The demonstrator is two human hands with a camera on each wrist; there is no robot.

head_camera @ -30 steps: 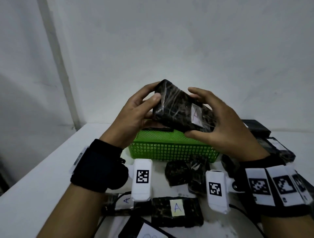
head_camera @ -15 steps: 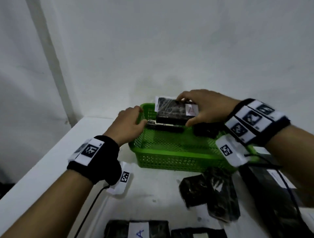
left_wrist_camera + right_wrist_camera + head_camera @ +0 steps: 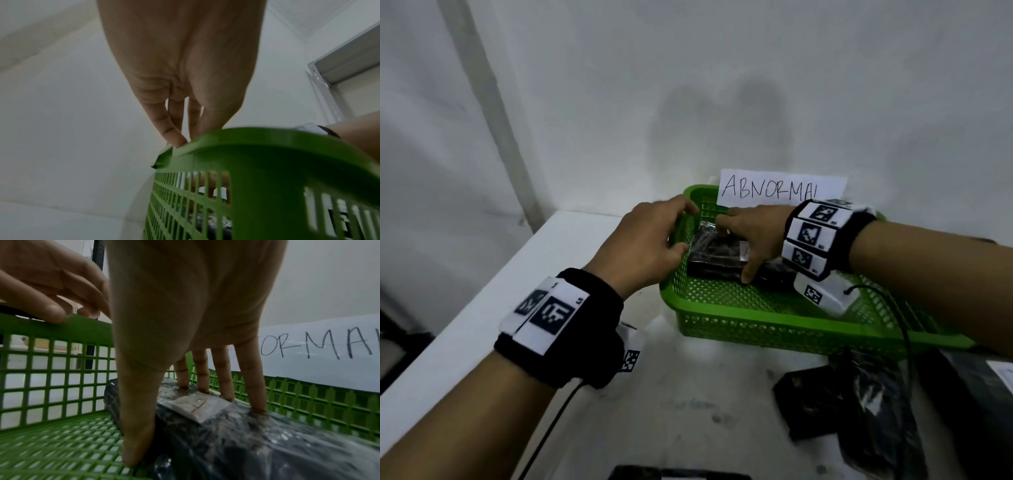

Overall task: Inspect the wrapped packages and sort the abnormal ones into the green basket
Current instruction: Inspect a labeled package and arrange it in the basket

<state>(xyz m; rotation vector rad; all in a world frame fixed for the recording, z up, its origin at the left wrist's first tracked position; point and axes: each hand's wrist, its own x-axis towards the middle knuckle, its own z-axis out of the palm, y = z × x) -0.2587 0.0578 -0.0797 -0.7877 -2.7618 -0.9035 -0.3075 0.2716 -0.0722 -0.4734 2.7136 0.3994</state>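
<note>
The green basket stands at the back of the white table, with a paper sign reading ABNORMAL on its far wall. My right hand is inside it and grips a black wrapped package. In the right wrist view the thumb runs down the near side and the fingers press the far top edge. The package carries a white label marked A and lies low in the basket's left end. My left hand rests on the left rim, its straight fingers touching it.
Another dark package lies in the basket under my right wrist. Loose black wrapped packages lie on the table in front of the basket at the right, and one more at the bottom edge. A black cable hangs over the basket's front rim.
Both hands held the package up a second ago. The left hand let go and went to the basket rim, and the right hand carried the package down into the basket.
</note>
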